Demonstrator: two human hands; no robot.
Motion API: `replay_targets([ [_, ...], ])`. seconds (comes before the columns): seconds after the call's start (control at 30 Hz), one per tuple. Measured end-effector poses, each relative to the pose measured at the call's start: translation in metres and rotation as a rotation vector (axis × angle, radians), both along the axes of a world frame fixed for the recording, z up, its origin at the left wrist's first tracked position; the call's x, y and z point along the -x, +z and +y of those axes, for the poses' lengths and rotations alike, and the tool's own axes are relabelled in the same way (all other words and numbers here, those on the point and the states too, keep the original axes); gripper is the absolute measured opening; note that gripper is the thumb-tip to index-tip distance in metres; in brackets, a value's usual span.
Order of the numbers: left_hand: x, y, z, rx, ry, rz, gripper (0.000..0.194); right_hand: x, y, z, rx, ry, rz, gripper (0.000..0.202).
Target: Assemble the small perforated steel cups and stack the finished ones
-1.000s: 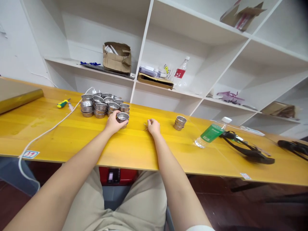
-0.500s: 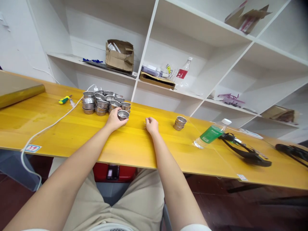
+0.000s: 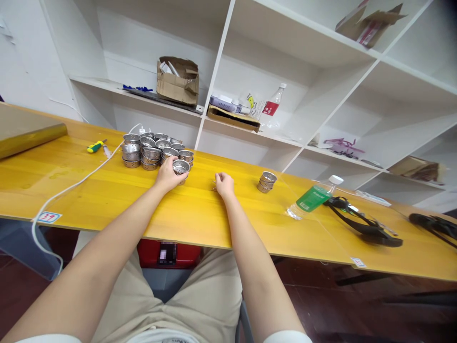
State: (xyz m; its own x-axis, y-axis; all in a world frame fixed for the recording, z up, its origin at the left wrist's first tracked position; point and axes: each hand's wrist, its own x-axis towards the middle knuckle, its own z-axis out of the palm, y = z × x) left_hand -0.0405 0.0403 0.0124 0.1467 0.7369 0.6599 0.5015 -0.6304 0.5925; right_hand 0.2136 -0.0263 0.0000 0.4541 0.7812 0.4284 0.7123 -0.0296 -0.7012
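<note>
My left hand (image 3: pixel 169 176) is wrapped round the side of a perforated metal cup (image 3: pixel 181 167), which stands mouth up at the front of a cluster. Part of another metal rim shows just below it. The stacked perforated metal cups (image 3: pixel 150 153) rise behind and to the left of this hand. To the right, my right hand (image 3: pixel 224 184) rests low over the table with thumb and fingers pinched together. Thin, wire-like bits (image 3: pixel 214 185) poke out by its fingertips, too small to name. Further right stands a separate short stack of the same cups (image 3: pixel 267 182).
A clear bottle with a green label (image 3: pixel 314 199) leans right of the short stack, beside a black strap (image 3: pixel 367 230). On the left lie a yellow-green screwdriver (image 3: pixel 95 146) and a white cable (image 3: pixel 82 183). White shelving (image 3: pixel 246 147) backs the yellow table (image 3: pixel 200 216).
The cup in my left hand has risen slightly and shifted a little left, showing more metal beneath it. My right hand stays almost where it was, still pinched.
</note>
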Motion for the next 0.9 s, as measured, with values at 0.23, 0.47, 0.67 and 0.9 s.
replay_targets([
  [0.23, 0.003, 0.004, -0.005, -0.196, -0.021, 0.007, 0.069, 0.006, 0.004, -0.001, -0.097, 0.025, 0.066, 0.028],
  [0.47, -0.016, -0.004, -0.031, -0.294, -0.357, 0.181, 0.077, 0.025, 0.012, -0.006, -0.235, 0.049, 0.139, 0.024],
  [0.67, -0.025, -0.016, -0.037, -0.091, -0.403, 0.276, 0.08, 0.045, 0.015, -0.009, -0.27, 0.071, 0.068, 0.025],
  [0.9, -0.026, -0.02, -0.035, -0.115, -0.434, 0.229, 0.078, 0.069, 0.01, -0.008, -0.216, 0.064, -0.011, 0.023],
])
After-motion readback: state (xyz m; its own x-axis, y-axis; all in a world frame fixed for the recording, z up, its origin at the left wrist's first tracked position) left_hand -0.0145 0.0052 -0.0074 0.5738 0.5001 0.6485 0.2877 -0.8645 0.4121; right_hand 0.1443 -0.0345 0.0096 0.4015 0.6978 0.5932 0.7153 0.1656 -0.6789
